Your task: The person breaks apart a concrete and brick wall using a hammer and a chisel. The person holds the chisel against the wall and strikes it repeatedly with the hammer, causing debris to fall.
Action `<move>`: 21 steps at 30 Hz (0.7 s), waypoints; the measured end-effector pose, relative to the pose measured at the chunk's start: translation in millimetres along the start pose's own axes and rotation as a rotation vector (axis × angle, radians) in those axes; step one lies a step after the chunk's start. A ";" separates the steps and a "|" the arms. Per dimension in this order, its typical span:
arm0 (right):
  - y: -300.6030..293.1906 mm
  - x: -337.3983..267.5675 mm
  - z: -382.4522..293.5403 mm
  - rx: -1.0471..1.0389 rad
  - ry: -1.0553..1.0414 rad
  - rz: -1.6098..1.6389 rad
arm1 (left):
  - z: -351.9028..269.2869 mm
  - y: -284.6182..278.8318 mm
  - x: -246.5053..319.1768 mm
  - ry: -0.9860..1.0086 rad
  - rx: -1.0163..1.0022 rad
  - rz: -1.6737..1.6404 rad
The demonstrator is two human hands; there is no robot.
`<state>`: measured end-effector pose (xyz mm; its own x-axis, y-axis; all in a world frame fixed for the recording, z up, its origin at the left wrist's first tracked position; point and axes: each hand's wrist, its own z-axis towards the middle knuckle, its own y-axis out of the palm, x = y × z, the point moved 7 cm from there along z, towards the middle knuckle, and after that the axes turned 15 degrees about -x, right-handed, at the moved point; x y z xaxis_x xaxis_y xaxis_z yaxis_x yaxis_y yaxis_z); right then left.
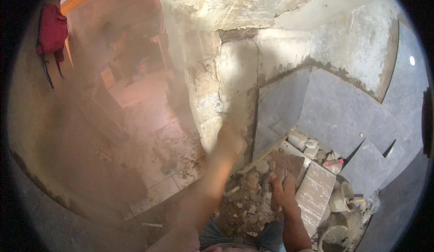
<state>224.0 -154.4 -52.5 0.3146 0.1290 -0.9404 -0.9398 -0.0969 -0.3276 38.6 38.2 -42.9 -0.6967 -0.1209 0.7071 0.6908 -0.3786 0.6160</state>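
My left hand (232,138) is raised against the edge of the rough plastered wall corner (237,69); haze and blur hide its fingers, so what it may hold cannot be made out. Lower and to the right, my right hand (282,187) grips a flat, brownish, roughly rectangular board or trowel-like plate (288,165) above the rubble. Broken masonry and dirt (240,201) lie below, between my hands and my knees. A long tile with pale streaks of adhesive (316,192) leans just right of my right hand.
Two mortar-stained buckets (340,197) stand at the lower right. Grey tiles (339,106) cover the lower walls, with loose tile pieces (364,167) nearby. A red-and-white object (334,163) lies on the stones. Dirty floor tiles (159,126) extend leftward; a red bag (52,30) hangs upper left.
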 end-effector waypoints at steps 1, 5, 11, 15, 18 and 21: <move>-5.4 8.3 1.3 0.036 -0.028 -0.045 | 4.2 3.3 -5.9 -0.022 -0.008 -0.055; -1.5 -5.9 3.6 0.001 0.022 -0.163 | 4.2 -1.4 6.5 0.031 0.067 -0.039; -2.1 -64.4 6.8 0.030 -0.477 -0.045 | 2.6 35.9 48.5 -0.007 0.089 0.366; 27.1 -121.4 61.8 0.014 -0.548 -0.744 | 17.6 2.6 52.3 0.289 -0.012 0.735; 8.1 -117.6 67.5 -0.136 0.084 -0.552 | 23.4 15.8 41.1 0.134 0.077 -0.192; -1.6 -132.0 42.7 0.027 -0.321 -0.475 | 13.4 34.5 44.9 0.001 0.124 -0.308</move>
<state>178.3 -129.1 76.0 0.6505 0.4459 -0.6148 -0.7098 0.0690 -0.7010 33.7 32.0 14.8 -0.8765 -0.0188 0.4810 0.4661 -0.2827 0.8383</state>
